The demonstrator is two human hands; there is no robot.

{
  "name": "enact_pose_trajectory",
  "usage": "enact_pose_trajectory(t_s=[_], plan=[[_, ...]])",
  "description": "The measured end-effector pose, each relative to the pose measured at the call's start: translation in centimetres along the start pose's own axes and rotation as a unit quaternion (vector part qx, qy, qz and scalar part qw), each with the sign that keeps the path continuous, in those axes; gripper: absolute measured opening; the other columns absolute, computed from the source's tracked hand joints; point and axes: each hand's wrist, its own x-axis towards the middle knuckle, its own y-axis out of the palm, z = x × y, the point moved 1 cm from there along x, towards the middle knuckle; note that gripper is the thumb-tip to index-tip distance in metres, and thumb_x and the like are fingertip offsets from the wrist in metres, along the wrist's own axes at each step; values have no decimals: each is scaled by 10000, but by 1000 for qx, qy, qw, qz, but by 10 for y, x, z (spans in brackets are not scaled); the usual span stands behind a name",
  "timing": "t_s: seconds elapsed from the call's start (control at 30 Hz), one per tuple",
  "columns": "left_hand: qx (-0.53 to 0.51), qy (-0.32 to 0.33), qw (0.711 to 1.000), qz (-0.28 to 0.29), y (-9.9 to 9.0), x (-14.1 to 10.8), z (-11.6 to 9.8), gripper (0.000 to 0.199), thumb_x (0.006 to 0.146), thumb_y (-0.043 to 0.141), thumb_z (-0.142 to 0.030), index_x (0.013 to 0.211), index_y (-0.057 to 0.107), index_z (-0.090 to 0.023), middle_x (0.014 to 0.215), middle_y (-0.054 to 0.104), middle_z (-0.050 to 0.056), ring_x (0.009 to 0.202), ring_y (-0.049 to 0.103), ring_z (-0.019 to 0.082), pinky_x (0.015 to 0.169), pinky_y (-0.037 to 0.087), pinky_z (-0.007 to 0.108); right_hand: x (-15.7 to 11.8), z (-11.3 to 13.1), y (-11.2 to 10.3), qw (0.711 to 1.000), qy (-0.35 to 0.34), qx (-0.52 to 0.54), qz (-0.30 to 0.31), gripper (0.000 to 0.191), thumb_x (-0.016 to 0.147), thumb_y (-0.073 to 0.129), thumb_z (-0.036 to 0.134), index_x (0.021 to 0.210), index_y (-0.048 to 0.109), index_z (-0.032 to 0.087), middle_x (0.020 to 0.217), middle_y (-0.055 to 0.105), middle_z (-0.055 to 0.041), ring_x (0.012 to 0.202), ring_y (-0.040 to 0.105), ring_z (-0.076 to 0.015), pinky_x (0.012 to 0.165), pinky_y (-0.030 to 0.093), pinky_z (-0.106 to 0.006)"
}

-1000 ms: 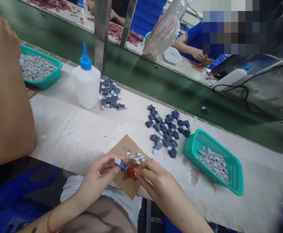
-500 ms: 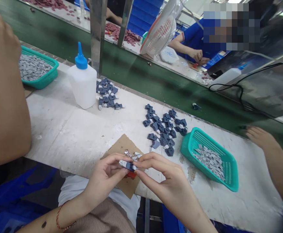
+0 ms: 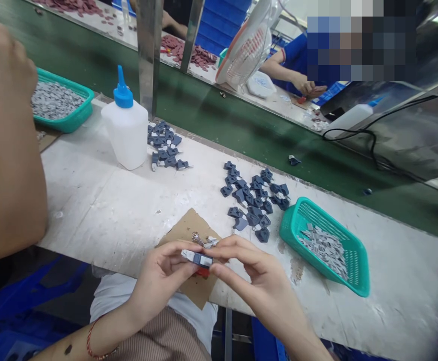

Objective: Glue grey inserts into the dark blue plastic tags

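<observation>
Co-worker's hand is gone from the green belt [image 3: 249, 133] past the right hand [image 3: 254, 271]; that one and the left hand [image 3: 155, 273] both pinch the grey-blue piece [image 3: 196, 258], cardboard [image 3: 183, 225] underneath, scuffed white table [image 3: 129, 210] all round.

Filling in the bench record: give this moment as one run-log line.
left hand: holds blue-grey piece | right hand: touches its right end | cardboard: below hands | green basket: holds grey parts

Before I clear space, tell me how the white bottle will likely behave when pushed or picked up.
The white bottle stands upright and tall, so a push near its blue cap could tip it. Its flattish sides suggest it may not roll far. The plastic-looking walls might give if gripped.
</observation>
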Motion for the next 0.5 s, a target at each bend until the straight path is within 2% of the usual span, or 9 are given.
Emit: enact_pose_trajectory(t_s=[0.13,0.2,0.3,0.37,0.5], plan=[[2,31,1000,5,3,2,-3,151,810,717,-169,941,762,-229,999,765,47,989,696,197,838,569,241,-1,-7,6,992,57,109,-29,280,931,542,455,1080,671,256,867,660,-30,776,626,-154,727,531,-270],[0,44,999,11,6,4,-3,160,805,723,-161,937,765,-241,990,757,36,901,704,171,785,573,223,-1,-11,17,981,85,172,-3,356,939,496,514,1147,620,254,805,639,-14,692,601,-139,670,524,-259],[-36,42,998,33,12,7,0,144,814,713,-174,930,754,-251,902,728,9,621,669,112,628,571,227,0,-16,33,962,105,252,10,369,930,512,519,1173,596,254,783,620,1,614,561,-112,589,491,-228],[-52,36,997,35,15,9,0,131,818,707,-177,919,749,-247,829,705,-5,564,648,104,594,565,235,1,-19,39,952,108,285,-22,352,911,550,514,1130,620,248,794,610,6,568,520,-86,541,455,-204],[-36,21,999,20,22,12,-2,110,817,705,-178,900,747,-237,769,706,-2,598,656,119,586,562,226,3,-21,42,941,108,308,-89,350,878,590,531,1075,640,246,767,597,13,527,467,-78,499,423,-196]])
